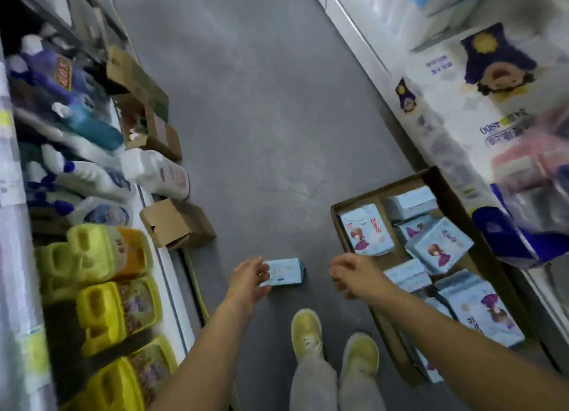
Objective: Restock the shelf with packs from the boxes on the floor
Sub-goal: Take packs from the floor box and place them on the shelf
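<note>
A light-blue pack (pixel 286 271) lies alone on the grey floor in front of my feet. My left hand (pixel 251 276) reaches down with relaxed fingers at the pack's left end; touching or just short of it, I cannot tell. My right hand (pixel 351 275) hovers with loosely curled fingers, holding nothing, between the pack and an open cardboard box (pixel 381 192). The box sits on the floor at the right and holds several light-blue packs (pixel 366 232) printed with a cartoon girl. The right shelf (pixel 480 108) carries large white and blue packs.
On the left, a shelf holds detergent bottles (pixel 92 176) and yellow jugs (pixel 117 312). Small cardboard boxes (pixel 177 224) and a white bottle (pixel 160 173) stand on the floor along it. My two yellow shoes (pixel 308 333) are at the bottom centre. Grey floor runs down the aisle ahead.
</note>
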